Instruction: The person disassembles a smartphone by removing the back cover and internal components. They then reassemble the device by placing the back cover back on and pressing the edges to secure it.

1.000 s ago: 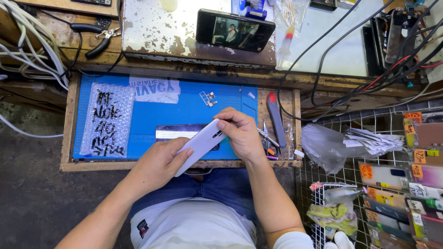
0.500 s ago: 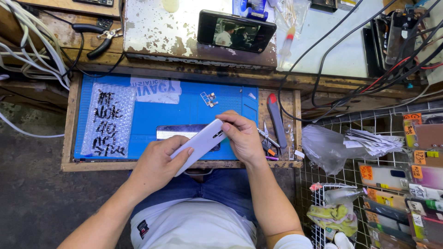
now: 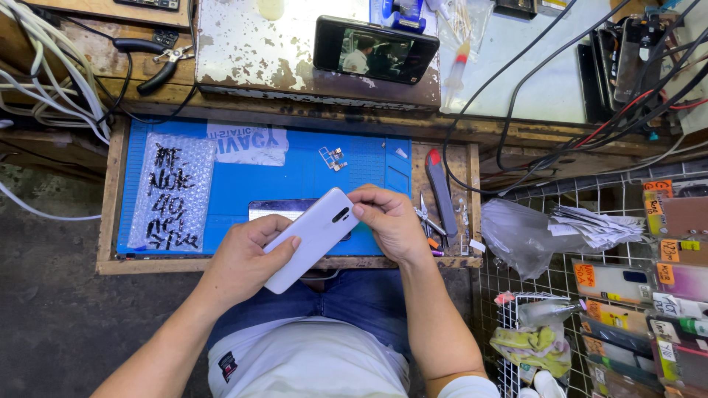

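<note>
Both hands hold one white phone (image 3: 313, 237) back-up and tilted above the blue mat (image 3: 295, 173) on the tabletop; its dark camera slot shows near the top. Left hand (image 3: 247, 258) grips the lower end, right hand (image 3: 391, 221) pinches the upper corner.

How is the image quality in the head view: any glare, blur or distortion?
Head view: sharp at the white phone and both hands; the pale panel at top is blown out; the bench edge bows from wide-angle distortion; floor lower left is dim.
</note>
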